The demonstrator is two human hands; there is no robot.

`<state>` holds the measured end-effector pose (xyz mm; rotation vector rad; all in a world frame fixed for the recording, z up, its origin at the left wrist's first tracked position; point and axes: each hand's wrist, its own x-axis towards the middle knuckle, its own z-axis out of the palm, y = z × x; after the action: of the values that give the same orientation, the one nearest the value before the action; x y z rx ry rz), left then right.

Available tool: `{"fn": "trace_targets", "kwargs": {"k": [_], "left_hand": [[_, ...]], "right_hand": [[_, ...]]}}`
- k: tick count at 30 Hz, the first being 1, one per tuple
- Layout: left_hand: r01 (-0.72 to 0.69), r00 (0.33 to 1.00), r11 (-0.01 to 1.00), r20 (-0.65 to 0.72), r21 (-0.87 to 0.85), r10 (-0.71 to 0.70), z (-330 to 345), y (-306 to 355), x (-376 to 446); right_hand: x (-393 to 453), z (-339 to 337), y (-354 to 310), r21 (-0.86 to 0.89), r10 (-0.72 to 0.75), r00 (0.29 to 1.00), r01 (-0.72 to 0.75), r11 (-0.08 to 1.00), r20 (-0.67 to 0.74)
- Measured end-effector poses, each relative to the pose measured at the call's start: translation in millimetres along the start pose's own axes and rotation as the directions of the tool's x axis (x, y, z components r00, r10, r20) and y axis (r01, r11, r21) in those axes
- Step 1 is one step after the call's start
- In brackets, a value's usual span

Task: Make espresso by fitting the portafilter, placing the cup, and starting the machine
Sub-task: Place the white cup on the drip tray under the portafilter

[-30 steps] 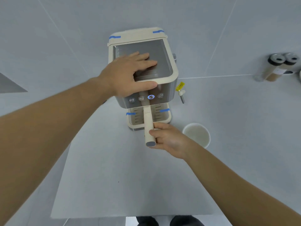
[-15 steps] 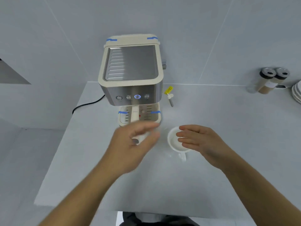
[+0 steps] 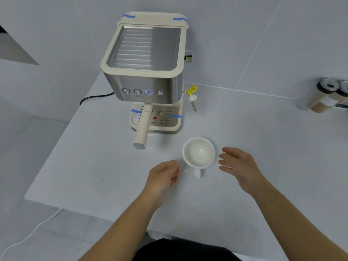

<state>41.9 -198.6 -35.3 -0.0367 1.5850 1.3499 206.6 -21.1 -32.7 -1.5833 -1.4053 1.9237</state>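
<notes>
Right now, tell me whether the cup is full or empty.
Empty: the cup stands upright on the counter, its white bottom bare, no liquid inside.

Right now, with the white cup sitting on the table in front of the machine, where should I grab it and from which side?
Probably by its small handle, coming from the near side: the white cup stands upright and the handle points toward you, between the left hand and the right hand. Neither touches it. Pinching the handle keeps fingers out of the open bowl.

left hand point(image 3: 163, 174) off machine point(image 3: 145, 72), beside cup point(image 3: 198, 152)
</notes>
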Motion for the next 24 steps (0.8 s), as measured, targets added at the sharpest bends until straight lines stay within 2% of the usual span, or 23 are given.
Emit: {"fn": "trace_targets", "kwargs": {"k": [4,10,18,24], "left_hand": [[-0.008,1.000,0.998,0.007,-0.069,0.008,17.2,-9.2,9.8],[-0.045,0.997,0.994,0.060,-0.096,0.051,37.9,-14.2,14.7],[-0.127,0.992,0.980,-0.010,-0.156,0.127,41.7,-16.0,10.5],[-0.208,0.978,0.922,-0.098,-0.326,0.185,37.1,0.4,4.5]], "right_hand": [[9.5,8.7,6.0,0.078,0.039,0.995,-0.046,0.996,0.093],[12.2,17.4,8.8,0.075,0.020,0.991,-0.030,0.997,0.131],[12.1,18.9,1.2,0.062,-0.041,0.978,0.028,0.998,0.205],[18.2,44.1,-19.5,0.071,-0.106,0.967,0.091,0.993,0.231]]}}
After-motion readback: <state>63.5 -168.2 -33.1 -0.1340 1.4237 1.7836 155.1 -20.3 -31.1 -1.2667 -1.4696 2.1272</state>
